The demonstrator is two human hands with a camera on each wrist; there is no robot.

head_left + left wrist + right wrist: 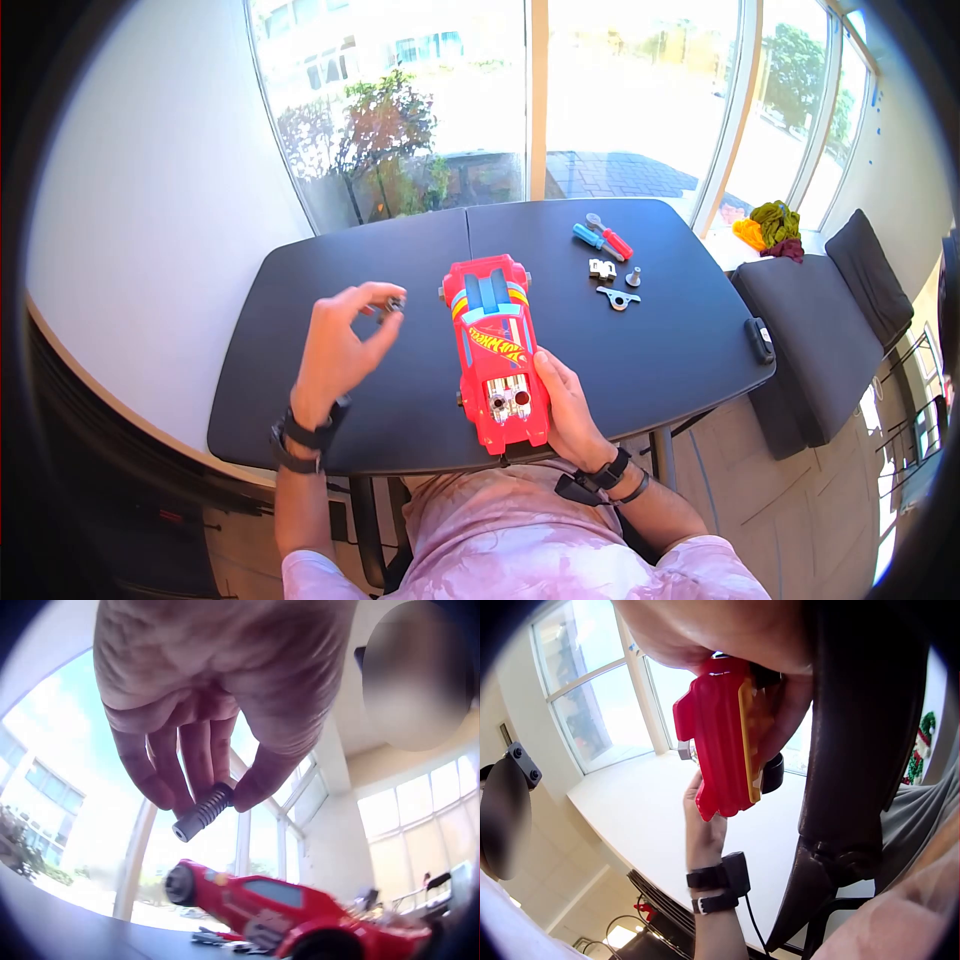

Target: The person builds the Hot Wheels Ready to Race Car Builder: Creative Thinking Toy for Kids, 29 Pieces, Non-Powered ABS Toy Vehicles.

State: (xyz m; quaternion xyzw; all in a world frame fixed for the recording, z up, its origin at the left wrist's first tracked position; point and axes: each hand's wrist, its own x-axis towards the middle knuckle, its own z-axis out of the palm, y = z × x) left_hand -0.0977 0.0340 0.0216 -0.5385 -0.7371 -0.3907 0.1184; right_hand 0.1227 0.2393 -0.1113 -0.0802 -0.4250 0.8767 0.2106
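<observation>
My left hand (340,345) pinches a small grey toy bolt (202,814) with a ribbed shaft between thumb and fingertips. It is raised over the table, left of a red Hot Wheels toy car (468,372). My right hand (572,405) grips that car by its right rear side, tail toward my body. On the car's rear deck a silver engine piece (509,384) shows two round openings. The right wrist view shows the car's red tail end (720,742) and yellow underside, with the fingers partly hidden behind it.
On the right of the black table (400,430) lie a blue-handled tool (590,236), a red-handled tool (617,243), a silver block (602,269), another grey bolt (633,277) and a grey bracket (619,298). A black device (760,340) sits at the right edge, near a dark chair (825,330).
</observation>
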